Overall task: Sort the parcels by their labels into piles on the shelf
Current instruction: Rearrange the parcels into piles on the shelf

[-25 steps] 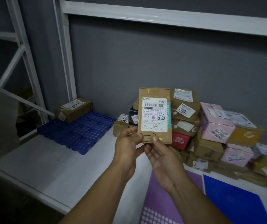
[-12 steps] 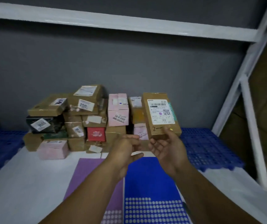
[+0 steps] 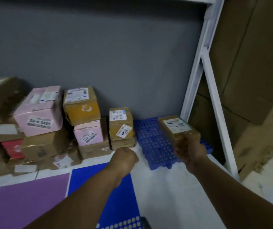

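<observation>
A flat brown parcel point(image 3: 176, 128), label up, sits over the blue perforated mat point(image 3: 152, 142) at the right end of the shelf point(image 3: 165, 187), well apart from the unsorted pile point(image 3: 82, 123) on the left. Whether it touches the mat is unclear. The right hand point(image 3: 190, 151) grips its near edge, fingers curled round it. The left hand point(image 3: 125, 157) is curled into a fist, holding nothing. This looks like the placing step for 1 parcel; next it likely needs lowering flat and releasing.

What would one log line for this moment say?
right hand: holds brown parcel at blue pallet | left hand: fist, empty
</observation>
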